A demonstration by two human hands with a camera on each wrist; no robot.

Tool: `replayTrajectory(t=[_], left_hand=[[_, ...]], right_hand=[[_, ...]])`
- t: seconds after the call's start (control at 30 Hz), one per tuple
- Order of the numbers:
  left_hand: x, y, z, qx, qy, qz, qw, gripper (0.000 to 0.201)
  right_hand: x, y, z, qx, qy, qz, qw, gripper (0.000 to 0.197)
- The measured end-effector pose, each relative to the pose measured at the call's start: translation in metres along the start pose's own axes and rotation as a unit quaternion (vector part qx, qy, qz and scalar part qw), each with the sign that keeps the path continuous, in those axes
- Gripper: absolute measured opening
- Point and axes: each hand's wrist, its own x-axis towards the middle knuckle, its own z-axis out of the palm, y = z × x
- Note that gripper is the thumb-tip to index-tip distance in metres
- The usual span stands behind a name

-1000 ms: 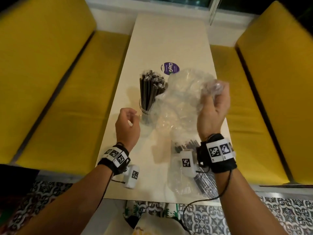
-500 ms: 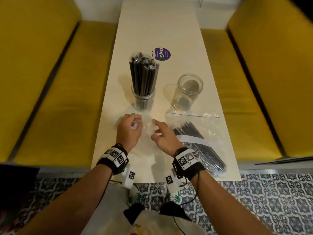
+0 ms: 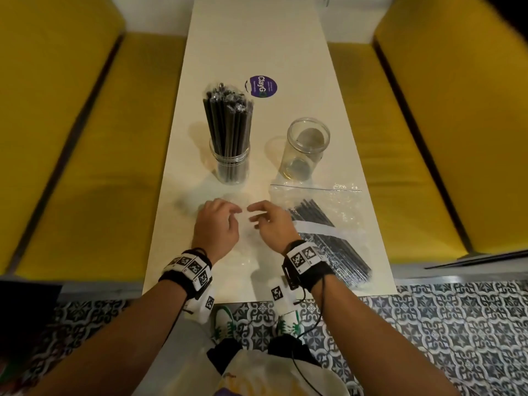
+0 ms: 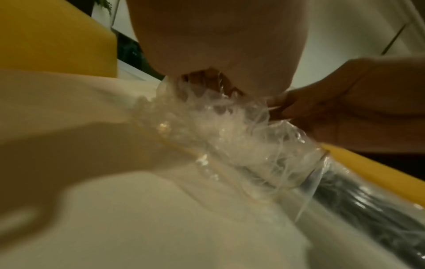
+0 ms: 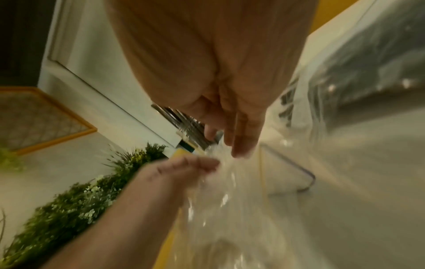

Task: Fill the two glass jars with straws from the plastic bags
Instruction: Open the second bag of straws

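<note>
A glass jar (image 3: 231,164) packed with black straws (image 3: 228,118) stands left of centre on the table. To its right is an empty glass jar (image 3: 304,150). A sealed clear bag of black straws (image 3: 328,238) lies at the near right. An empty clear plastic bag (image 3: 245,227) lies crumpled on the table in front of me. My left hand (image 3: 234,212) pinches its left side with curled fingers (image 4: 207,80). My right hand (image 3: 253,212) pinches it from the right, fingertips (image 5: 239,152) down on the film.
The narrow cream table (image 3: 257,47) runs away from me between two yellow bench seats (image 3: 100,138). A purple round sticker (image 3: 263,86) sits behind the full jar. The near table edge is just below my wrists, with patterned floor tiles (image 3: 428,324) beneath.
A second ago my right hand held the crumpled empty bag up above the jars. It has come down to the table beside my left hand, and both now hold the bag low.
</note>
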Motion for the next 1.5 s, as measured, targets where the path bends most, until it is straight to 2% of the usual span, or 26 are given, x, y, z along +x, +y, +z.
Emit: replayTrajectory(t=[0.1,0.23,0.3,0.43,0.5,0.57,0.67,0.8,0.87,0.93,1.03,1.1,1.17,1.27,1.33,1.5], left_hand=[[0.000,-0.008,0.005,0.032,-0.025,-0.034,0.999,0.027],[0.013,0.003,-0.005,0.042,0.057,-0.039,0.997,0.026],[0.021,0.012,-0.012,0.039,0.099,-0.027,0.994,0.023],[0.038,0.031,-0.016,0.007,0.126,0.022,0.992,0.019],[0.046,0.043,-0.016,-0.040,0.108,0.050,0.992,0.018],[0.052,0.057,-0.016,-0.088,0.076,0.056,0.992,0.016],[0.058,0.077,-0.013,-0.131,-0.002,0.042,0.990,0.012],[0.067,0.102,-0.008,-0.130,-0.075,0.041,0.988,0.007],[0.073,0.114,-0.007,-0.144,-0.096,0.018,0.985,0.008],[0.080,0.124,-0.003,-0.168,-0.123,-0.022,0.978,0.022],[0.087,0.141,-0.001,-0.199,-0.125,-0.036,0.971,0.045],[0.089,0.153,-0.003,-0.229,-0.137,-0.054,0.962,0.050],[0.090,0.163,-0.006,-0.270,-0.156,-0.080,0.947,0.050],[0.091,0.170,-0.008,-0.277,-0.170,-0.075,0.943,0.049],[0.090,0.171,-0.010,-0.274,-0.180,-0.068,0.942,0.044],[0.090,0.160,-0.011,-0.312,-0.231,-0.078,0.918,0.020]], right_hand=[[0.008,-0.005,-0.036,0.006,0.133,0.006,0.991,0.034],[0.032,0.011,-0.091,-0.102,0.200,0.045,0.973,0.028],[0.042,0.027,-0.108,-0.198,0.190,0.051,0.960,0.030],[0.052,0.055,-0.115,-0.339,0.091,0.031,0.936,0.038],[0.053,0.064,-0.110,-0.399,0.062,0.021,0.915,0.045],[0.052,0.066,-0.106,-0.436,0.062,0.016,0.897,0.047],[0.049,0.059,-0.108,-0.466,0.059,0.034,0.882,0.035],[0.037,0.028,-0.124,-0.441,0.078,0.066,0.892,0.022],[0.028,0.007,-0.137,-0.389,0.091,0.081,0.913,0.018],[0.019,-0.013,-0.153,-0.306,0.112,0.095,0.941,0.011],[0.003,-0.034,-0.176,-0.228,0.119,0.090,0.962,0.033],[-0.009,-0.046,-0.188,-0.223,0.096,0.077,0.967,0.040],[-0.019,-0.054,-0.193,-0.214,0.073,0.069,0.972,0.032],[-0.029,-0.060,-0.187,-0.143,0.060,0.068,0.986,0.017],[-0.032,-0.061,-0.180,-0.098,0.058,0.079,0.990,0.027],[-0.034,-0.062,-0.170,-0.087,0.050,0.093,0.991,0.023]])
